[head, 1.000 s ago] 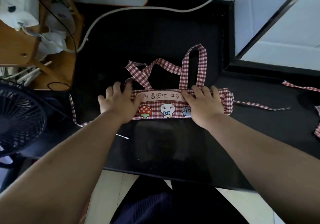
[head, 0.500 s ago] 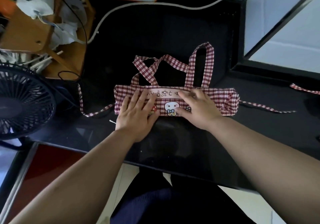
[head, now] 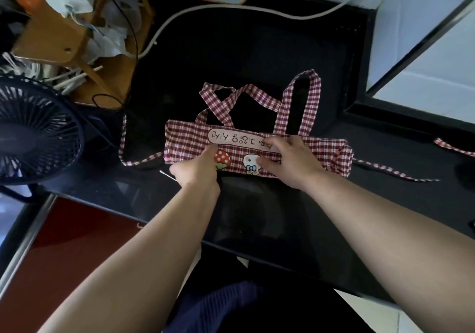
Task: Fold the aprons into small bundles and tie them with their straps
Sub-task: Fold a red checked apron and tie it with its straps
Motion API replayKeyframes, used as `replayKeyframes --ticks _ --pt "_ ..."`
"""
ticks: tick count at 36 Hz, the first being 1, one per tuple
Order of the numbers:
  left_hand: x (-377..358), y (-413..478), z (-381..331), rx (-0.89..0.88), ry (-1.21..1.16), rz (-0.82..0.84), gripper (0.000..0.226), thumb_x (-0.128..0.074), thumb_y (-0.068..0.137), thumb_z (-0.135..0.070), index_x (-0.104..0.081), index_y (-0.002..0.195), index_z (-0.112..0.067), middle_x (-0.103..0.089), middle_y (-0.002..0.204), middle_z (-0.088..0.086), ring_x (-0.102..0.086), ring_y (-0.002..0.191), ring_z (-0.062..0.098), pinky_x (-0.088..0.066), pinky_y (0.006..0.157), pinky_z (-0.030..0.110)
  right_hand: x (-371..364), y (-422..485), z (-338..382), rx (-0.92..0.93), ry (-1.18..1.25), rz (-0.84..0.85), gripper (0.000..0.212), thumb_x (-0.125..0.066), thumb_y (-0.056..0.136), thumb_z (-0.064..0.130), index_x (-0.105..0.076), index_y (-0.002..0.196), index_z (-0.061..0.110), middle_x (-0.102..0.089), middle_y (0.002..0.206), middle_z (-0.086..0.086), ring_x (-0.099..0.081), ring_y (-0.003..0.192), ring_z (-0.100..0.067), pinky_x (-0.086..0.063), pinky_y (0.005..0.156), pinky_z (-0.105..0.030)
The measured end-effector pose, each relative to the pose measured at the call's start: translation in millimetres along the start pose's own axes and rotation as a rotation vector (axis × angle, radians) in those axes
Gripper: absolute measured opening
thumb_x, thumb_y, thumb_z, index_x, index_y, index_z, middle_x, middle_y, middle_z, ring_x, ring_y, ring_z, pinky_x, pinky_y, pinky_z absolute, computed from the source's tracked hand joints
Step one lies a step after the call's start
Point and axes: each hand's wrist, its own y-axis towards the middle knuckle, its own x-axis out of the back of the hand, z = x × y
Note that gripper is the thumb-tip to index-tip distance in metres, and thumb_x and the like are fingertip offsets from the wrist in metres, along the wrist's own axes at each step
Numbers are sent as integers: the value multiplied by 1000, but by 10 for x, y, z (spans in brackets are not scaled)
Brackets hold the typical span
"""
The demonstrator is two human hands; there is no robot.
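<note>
I see the apron (head: 185,142) folded into a long checked band across the middle of the black table (head: 257,50), with its looped straps (head: 314,101) spread on the far side. The left hand (head: 200,170) grips the near edge by the strawberry print, fingers curled into the cloth. The right hand (head: 290,163) pinches the band near its middle, thumb on the near side and fingers over the top. A thin tie (head: 124,137) trails off the left end. Further left stands a dark fan (head: 36,132), and a white cable (head: 231,8) runs along the table's far side.
</note>
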Motion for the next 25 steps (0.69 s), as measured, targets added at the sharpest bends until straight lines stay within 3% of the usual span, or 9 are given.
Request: replayKeyframes --ticks 2,6,10,13,17,19,21,23,25 --pt "-11 -15 31 -185 90 26 49 -80 73 -18 -52 113 -17 -62 94 -8 -63 86 11 -50 67 22 -3 8 -9 3 -7 -3 60 -47 89 61 -32 142 37 -32 140 -7 -38 129 -27 -37 107 -39" --pt "52 105 169 -1050 626 120 31 -69 74 4 -65 104 -1 -61 105 16 -59 91 31 -39 77 20 -19 40 -25 3 0 -6 62 -50 87 63 -35 141 37 -32 139 -6 -39 129 -28 -38 106 -41" --pt "97 279 298 -1441 947 351 44 -56 78 5 -61 122 6 -60 126 25 -59 112 44 -42 97 46 -20 42 -61 4 5 -17 63 -51 86 63 -35 141 37 -33 138 -6 -38 129 -28 -37 106 -41" --pt "170 276 242 -1494 1196 502 51 -37 89 -11 -46 136 7 -42 144 22 -40 134 37 -36 107 50 -29 39 -82 22 4 -36 62 -53 86 61 -37 140 36 -35 137 -5 -38 129 -27 -36 107 -40" --pt "249 201 145 -1358 1522 656 74 -26 96 -50 -1 151 -8 17 153 -3 17 142 11 2 121 34 -44 41 -107 21 64 -56 59 -59 87 53 -42 140 33 -37 137 -5 -38 129 -25 -34 109 -37" --pt "217 137 103 -1330 1652 618 80 -11 91 -62 1 152 -12 21 154 -3 21 142 9 8 119 31 -52 -31 -116 36 189 -127 49 -62 90 40 -51 135 26 -44 134 -5 -44 125 -23 -36 106 -32" --pt "150 96 51 -1281 1756 586 77 -7 92 -60 -1 154 -14 16 159 -1 17 146 11 7 119 33 -91 -169 -133 51 267 -357 34 -64 90 24 -61 122 13 -57 119 -8 -53 111 -21 -43 98 -32" --pt "107 71 25 -1293 1875 525 71 -7 97 -55 0 154 -13 14 161 2 14 147 15 7 119 36 -157 -322 -150 -84 304 -599 29 -65 88 18 -61 113 5 -59 109 -10 -51 101 -18 -45 94 -36" --pt "80 37 56 -1334 1962 455 67 -9 100 -50 -2 153 -9 14 161 6 13 148 19 3 119 37 -188 -449 -171 -323 393 -687 46 -66 87 22 -47 126 5 -47 124 -12 -42 111 -19 -38 99 -30"
